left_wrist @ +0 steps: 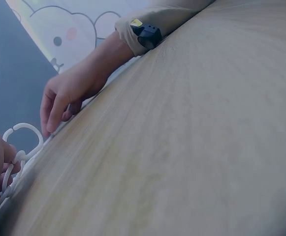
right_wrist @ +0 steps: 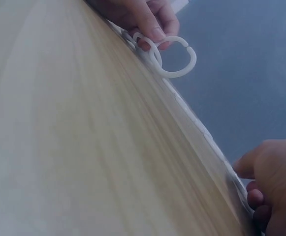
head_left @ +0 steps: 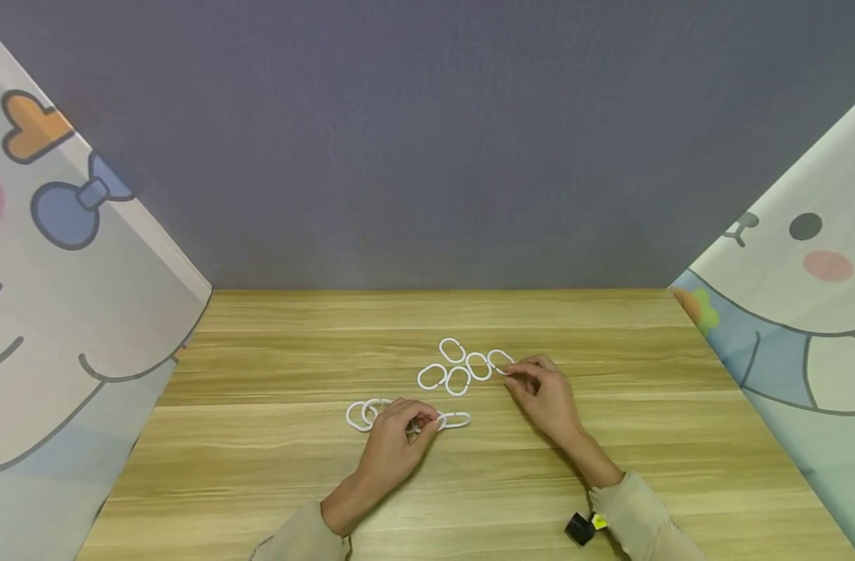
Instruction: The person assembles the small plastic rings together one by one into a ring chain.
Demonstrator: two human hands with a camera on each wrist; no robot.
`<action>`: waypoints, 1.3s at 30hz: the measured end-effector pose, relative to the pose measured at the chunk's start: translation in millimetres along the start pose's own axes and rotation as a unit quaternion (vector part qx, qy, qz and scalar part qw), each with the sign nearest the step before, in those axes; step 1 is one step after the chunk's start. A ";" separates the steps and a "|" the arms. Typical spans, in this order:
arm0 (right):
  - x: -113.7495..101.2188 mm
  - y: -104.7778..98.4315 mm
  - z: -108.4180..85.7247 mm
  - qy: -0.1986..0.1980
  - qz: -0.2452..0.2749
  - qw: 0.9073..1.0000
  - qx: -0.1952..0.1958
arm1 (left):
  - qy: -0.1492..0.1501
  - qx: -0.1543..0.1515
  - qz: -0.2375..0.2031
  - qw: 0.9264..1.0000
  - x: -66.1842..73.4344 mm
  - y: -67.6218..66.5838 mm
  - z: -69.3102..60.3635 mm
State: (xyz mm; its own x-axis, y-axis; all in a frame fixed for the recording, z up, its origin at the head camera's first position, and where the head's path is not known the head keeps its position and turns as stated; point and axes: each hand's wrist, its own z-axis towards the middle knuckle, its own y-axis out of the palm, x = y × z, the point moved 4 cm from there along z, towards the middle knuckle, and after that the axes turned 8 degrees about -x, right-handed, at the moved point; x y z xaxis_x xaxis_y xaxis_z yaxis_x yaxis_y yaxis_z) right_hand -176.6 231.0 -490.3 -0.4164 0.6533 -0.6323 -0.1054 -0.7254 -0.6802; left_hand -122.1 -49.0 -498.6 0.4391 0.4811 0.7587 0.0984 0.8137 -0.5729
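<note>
In the head view, my left hand (head_left: 397, 442) pinches a chain of white C-shaped plastic links (head_left: 359, 417) between thumb and index finger. One end link (head_left: 457, 420) sticks out to the right of the fingertips, its small gap showing as an open ring (right_wrist: 179, 73) in the right wrist view. Part of the chain is hidden beneath the hand. My right hand (head_left: 545, 399) has thumb and index finger at the near end of a loose white link (head_left: 500, 360), which lies on the table. The fingertips cover that end.
Several more loose white links (head_left: 458, 381) lie close together on the wooden table (head_left: 294, 499), left of the right hand. A grey wall (head_left: 427, 156) stands behind the table, with cartoon-printed panels on both sides. A small black wrist camera (head_left: 580, 528) hangs at the right sleeve.
</note>
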 end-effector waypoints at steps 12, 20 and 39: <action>1.2 -0.3 -0.3 0.016 -0.051 0.999 -0.009 | -0.004 0.001 -0.005 1.000 1.1 -1.0 0.7; 1.8 -0.4 0.0 0.028 -0.064 0.997 -0.019 | -0.003 0.001 -0.007 1.000 1.2 -2.0 1.0; 3.8 -3.8 0.6 0.036 0.003 0.998 -0.056 | -0.012 -0.003 -0.009 1.000 0.1 -1.4 0.1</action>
State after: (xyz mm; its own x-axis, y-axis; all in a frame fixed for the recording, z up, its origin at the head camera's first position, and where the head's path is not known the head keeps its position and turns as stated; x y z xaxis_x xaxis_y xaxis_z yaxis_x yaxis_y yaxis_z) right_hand -178.4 236.1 -489.9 -0.3501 0.6658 -0.6589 0.0004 -0.7033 -0.7109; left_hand -122.3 -50.0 -497.7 0.4154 0.4735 0.7767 0.1121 0.8207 -0.5603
